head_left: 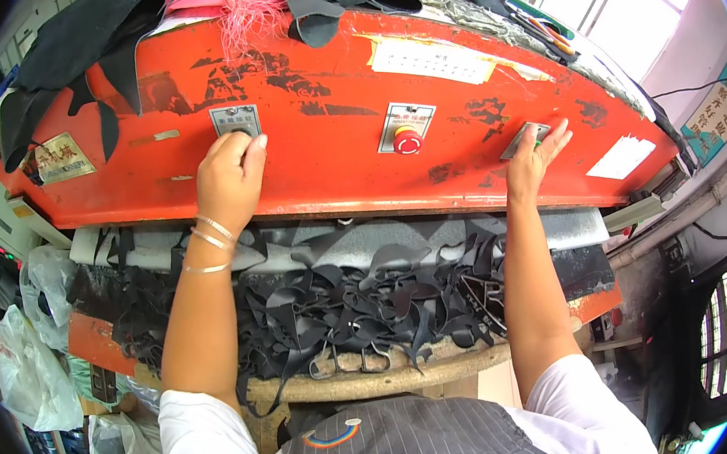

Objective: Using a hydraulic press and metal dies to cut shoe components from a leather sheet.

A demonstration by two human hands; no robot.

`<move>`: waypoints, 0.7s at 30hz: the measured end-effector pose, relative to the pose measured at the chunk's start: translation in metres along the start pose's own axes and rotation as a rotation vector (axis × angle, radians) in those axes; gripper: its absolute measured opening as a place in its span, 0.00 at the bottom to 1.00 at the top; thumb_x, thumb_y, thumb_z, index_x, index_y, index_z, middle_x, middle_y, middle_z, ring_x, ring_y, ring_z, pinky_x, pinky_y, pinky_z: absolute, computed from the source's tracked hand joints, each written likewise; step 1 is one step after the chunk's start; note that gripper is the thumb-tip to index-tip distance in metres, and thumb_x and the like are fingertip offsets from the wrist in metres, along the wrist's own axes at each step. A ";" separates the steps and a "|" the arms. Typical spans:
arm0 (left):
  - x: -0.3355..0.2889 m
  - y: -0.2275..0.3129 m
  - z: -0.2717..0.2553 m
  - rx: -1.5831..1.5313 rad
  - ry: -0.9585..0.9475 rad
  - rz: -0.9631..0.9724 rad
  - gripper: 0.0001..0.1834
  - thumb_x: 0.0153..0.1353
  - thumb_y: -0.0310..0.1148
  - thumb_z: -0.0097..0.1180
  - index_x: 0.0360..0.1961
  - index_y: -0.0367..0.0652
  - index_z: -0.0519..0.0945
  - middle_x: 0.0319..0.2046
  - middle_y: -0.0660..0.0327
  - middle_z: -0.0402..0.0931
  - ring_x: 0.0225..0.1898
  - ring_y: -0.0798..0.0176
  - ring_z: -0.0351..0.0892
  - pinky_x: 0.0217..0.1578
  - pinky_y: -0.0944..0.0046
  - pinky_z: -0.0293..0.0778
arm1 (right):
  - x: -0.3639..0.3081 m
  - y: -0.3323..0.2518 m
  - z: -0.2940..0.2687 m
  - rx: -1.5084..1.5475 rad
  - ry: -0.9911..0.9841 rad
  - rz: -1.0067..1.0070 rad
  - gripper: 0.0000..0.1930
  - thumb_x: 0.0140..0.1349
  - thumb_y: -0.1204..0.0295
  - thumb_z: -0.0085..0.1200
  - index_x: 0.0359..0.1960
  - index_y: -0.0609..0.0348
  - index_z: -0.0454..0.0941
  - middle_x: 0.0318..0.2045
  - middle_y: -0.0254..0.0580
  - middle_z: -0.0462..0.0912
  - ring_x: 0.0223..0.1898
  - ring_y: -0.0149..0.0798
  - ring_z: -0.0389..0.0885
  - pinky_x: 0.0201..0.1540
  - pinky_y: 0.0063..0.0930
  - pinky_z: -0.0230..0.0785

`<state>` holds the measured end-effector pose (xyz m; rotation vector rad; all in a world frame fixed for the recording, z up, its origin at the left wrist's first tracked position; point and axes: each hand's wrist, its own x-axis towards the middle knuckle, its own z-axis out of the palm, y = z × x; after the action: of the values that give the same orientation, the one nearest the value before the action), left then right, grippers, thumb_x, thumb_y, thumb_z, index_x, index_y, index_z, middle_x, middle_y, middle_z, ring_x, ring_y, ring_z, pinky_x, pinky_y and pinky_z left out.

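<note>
A red machine front (310, 135) with worn paint spans the view. My left hand (231, 179) is curled into a fist against the left push-button plate (234, 116), and its knuckles cover the lower part of that plate. At the right push-button plate (525, 141), my right hand (533, 156) has its fingers stretched out, with the thumb side resting on the plate. A bit of green shows beside that thumb. Between the hands sits a red emergency-stop button (408, 140) on its own plate, touched by neither.
Black leather scraps (363, 302) are heaped below the machine front, before a grey-white pad (576, 224). Dark leather pieces (87, 43) and pink threads (251, 17) lie on top. Scissors (551, 34) rest at the upper right. Plastic bags (33, 368) hang at the left.
</note>
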<state>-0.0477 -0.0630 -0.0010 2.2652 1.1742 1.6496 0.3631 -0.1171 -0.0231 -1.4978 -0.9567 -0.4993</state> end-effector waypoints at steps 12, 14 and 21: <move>-0.273 0.093 -0.060 0.005 -0.630 -0.306 0.09 0.55 0.37 0.62 0.30 0.43 0.80 0.29 0.57 0.77 0.33 0.50 0.76 0.35 0.53 0.72 | -0.143 -0.031 -0.065 0.170 -0.608 0.000 0.19 0.59 0.67 0.62 0.50 0.61 0.77 0.47 0.49 0.78 0.52 0.47 0.74 0.57 0.36 0.64; -0.277 0.098 -0.056 0.129 -0.565 -0.256 0.08 0.53 0.36 0.62 0.31 0.43 0.81 0.29 0.57 0.77 0.34 0.49 0.75 0.36 0.54 0.71 | -0.163 -0.048 -0.050 0.208 -0.740 -0.005 0.19 0.57 0.67 0.63 0.49 0.61 0.78 0.44 0.48 0.81 0.50 0.45 0.76 0.54 0.35 0.68; -0.273 0.092 -0.051 0.075 -0.484 -0.421 0.15 0.51 0.41 0.64 0.32 0.42 0.77 0.27 0.56 0.77 0.31 0.49 0.75 0.36 0.54 0.71 | -0.170 -0.056 0.000 0.140 -1.029 0.012 0.21 0.57 0.64 0.63 0.50 0.60 0.78 0.43 0.45 0.82 0.48 0.45 0.76 0.49 0.36 0.70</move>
<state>-0.0744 -0.3170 -0.1443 2.0884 1.4549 0.8606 0.2230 -0.1678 -0.1214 -1.6196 -1.7131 0.4172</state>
